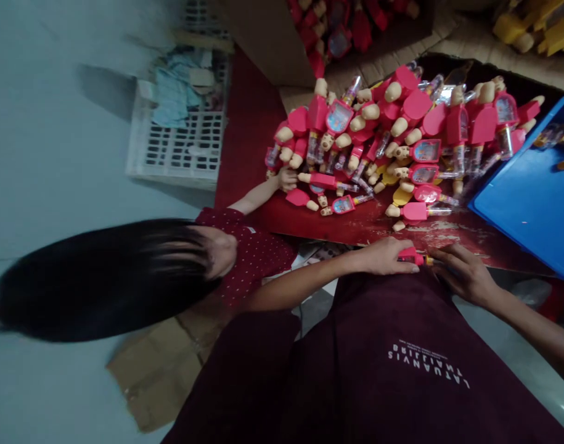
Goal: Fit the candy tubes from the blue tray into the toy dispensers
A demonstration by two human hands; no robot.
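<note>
Just off the table's front edge, close to my body, my left hand (387, 256) is closed around a small red plastic toy (412, 256). My right hand (464, 271) pinches the toy's yellow tube end, so both hands are on the same piece; my fingers hide part of it. On the table in front lies a heap of similar red toys (415, 108). Many have a tan knob at one end, a picture window and a clear tube with colourful contents. A few yellow toys (402, 196) show among them.
A blue tray (526, 200) stands at the right with small tubes in it. Behind the heap, a cardboard box (272, 37) holds more red toys. At the left, another person's hand (287, 179) touches the heap. A white crate (171, 145) stands beyond.
</note>
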